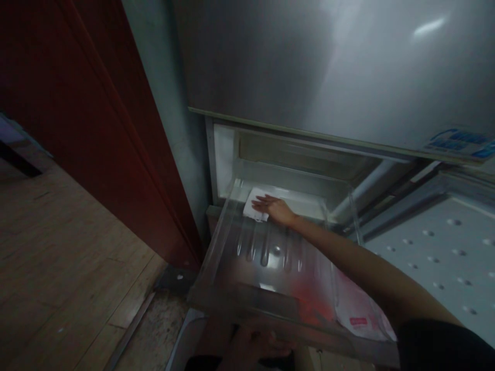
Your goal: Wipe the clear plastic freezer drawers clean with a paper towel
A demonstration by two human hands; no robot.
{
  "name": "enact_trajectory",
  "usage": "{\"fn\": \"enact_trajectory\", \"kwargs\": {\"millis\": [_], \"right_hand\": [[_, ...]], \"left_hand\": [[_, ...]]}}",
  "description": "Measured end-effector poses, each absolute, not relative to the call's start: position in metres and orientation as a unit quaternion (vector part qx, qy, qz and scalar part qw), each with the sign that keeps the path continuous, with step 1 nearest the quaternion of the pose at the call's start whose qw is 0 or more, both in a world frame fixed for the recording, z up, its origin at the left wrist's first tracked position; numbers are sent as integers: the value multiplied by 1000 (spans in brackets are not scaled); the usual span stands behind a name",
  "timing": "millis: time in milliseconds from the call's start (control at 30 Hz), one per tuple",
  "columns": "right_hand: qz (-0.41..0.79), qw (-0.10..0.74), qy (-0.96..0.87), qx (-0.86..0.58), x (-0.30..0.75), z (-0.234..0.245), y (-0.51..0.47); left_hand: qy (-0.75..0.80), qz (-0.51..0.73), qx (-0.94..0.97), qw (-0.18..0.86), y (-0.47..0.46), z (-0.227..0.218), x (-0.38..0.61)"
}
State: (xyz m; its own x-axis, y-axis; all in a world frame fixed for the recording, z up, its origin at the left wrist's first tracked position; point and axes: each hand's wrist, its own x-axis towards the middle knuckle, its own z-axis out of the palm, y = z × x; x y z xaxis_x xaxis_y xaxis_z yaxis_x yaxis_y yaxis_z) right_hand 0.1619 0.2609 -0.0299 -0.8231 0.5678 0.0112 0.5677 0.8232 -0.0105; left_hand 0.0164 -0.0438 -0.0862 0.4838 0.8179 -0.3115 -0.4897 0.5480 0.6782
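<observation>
A clear plastic freezer drawer (216,257) is pulled partway out of the fridge's lower compartment. My right hand (276,208) reaches into it from the right and presses a folded white cloth (255,198) flat on the drawer floor, near the back left. Its fingers lie over the cloth. Below the drawer's front wall, my left hand (263,344) shows dimly, with its fingers curled at the front edge. Ridges run along the drawer floor, and a red blur shows through the plastic near the front right.
The upper fridge door (309,67) is closed above the compartment. At the right, the lower door (444,252) stands open with its dimpled inner side showing. A pink-and-white package (359,309) lies beside the drawer. A red-brown door frame (127,134) rises at left, over wooden flooring (69,257).
</observation>
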Motion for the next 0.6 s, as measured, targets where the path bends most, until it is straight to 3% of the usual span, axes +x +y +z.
{"fn": "enact_trajectory", "kwargs": {"millis": [300,600], "right_hand": [[16,23,-936,-350,161,-32,263],[87,-32,-964,-251,153,-49,187]], "left_hand": [[317,397,266,819,-45,-86,17],[322,398,262,818,-44,-81,19]]}}
